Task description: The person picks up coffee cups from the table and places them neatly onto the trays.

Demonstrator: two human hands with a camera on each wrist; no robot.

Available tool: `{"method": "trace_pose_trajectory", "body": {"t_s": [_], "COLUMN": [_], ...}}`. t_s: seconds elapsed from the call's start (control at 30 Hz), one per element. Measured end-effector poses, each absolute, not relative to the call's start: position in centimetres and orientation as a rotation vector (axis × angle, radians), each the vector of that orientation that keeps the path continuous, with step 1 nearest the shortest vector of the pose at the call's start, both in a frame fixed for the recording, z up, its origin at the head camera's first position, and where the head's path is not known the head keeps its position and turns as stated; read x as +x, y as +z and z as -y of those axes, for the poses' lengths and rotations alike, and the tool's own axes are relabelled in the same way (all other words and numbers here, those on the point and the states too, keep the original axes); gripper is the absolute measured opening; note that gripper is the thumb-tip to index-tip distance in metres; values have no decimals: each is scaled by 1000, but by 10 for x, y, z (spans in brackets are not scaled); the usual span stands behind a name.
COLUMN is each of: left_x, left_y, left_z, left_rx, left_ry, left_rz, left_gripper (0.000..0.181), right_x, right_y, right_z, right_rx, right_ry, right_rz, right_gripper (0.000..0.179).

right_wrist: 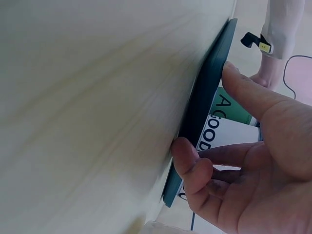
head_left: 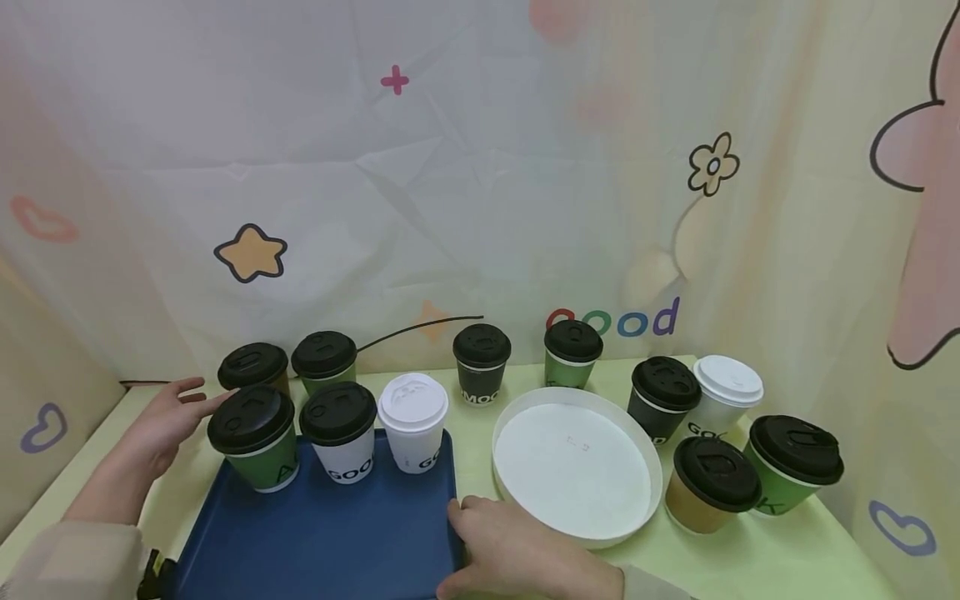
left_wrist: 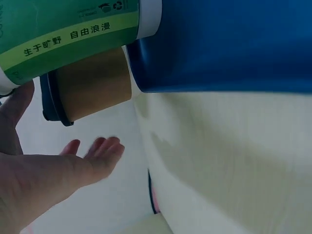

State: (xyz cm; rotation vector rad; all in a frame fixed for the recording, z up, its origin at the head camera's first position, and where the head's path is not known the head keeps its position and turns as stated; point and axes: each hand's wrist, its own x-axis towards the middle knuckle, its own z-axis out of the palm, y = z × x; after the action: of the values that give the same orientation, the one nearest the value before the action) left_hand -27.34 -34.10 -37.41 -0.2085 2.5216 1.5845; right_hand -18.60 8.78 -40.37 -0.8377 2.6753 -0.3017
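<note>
A blue tray [head_left: 337, 533] lies on the table with a green cup [head_left: 264, 458], a white black-lidded cup [head_left: 345, 454] and a white-lidded cup [head_left: 412, 425] on its far part. My left hand [head_left: 168, 421] is beside the green cup, its fingers extended and spread. In the left wrist view, the thumb reaches the lid end of the green cup [left_wrist: 73, 39]; whether it touches cannot be told. My right hand [head_left: 525, 546] grips the tray's right edge. In the right wrist view, thumb and bent fingers of the right hand [right_wrist: 258, 146] meet the tray's rim [right_wrist: 207, 92].
Behind the tray stand a brown cup [head_left: 255, 367] and another green cup [head_left: 324, 358]. A round white tray [head_left: 577, 467] lies to the right, with a dark cup [head_left: 480, 367], a brown cup [head_left: 705, 492] and several others around it. A printed curtain [head_left: 450, 208] hangs behind.
</note>
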Motion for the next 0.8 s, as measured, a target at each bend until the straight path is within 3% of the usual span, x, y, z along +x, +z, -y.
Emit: {"method": "trace_pose_trajectory", "body": {"t_s": [0.8], "left_x": [-306], "left_y": [-384], "left_z": [340], "left_rx": [-137], "left_ry": [1680], "left_rz": [-2356], "left_gripper": [110], "right_x": [-186], "right_y": [-404], "right_z": [-89], "right_rx": [-809], "right_ry": [-278], "right_rz": [-2677], "right_gripper": [87]}}
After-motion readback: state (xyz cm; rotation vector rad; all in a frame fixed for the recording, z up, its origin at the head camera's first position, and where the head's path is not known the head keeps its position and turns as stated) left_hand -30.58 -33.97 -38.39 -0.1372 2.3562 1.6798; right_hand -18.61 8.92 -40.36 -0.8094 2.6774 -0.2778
